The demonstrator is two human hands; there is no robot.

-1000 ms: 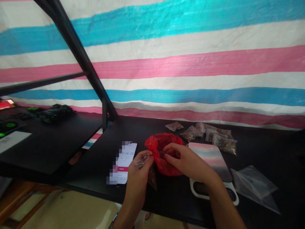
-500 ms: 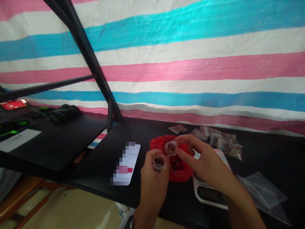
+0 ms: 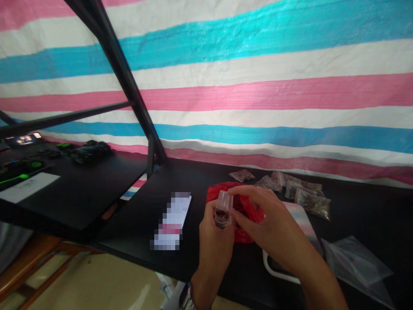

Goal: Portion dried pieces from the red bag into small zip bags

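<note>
My right hand (image 3: 258,206) pinches a small clear plastic cup (image 3: 225,199), which is turned over with its mouth down. Directly below it, my left hand (image 3: 215,241) is closed around a small clear plastic bag (image 3: 222,218) with brown bits inside, its top held spread. The cup's rim meets or overlaps the bag's mouth. Behind both hands lies an opened red plastic bag (image 3: 245,236), partly hidden by them. A white kitchen scale (image 3: 298,215) sits under my right forearm, which covers much of it.
Several filled zip bags (image 3: 311,202) lie at the back right of the black table (image 3: 129,228). Flat clear bags (image 3: 358,262) rest at the right. A phone (image 3: 174,224) lies left of my hands. A black metal frame (image 3: 129,82) rises before the striped sheet (image 3: 258,94).
My right hand has brought the cup leftward over the bag and tipped it mouth down. My left hand has shifted slightly to the right, keeping its hold on the bag.
</note>
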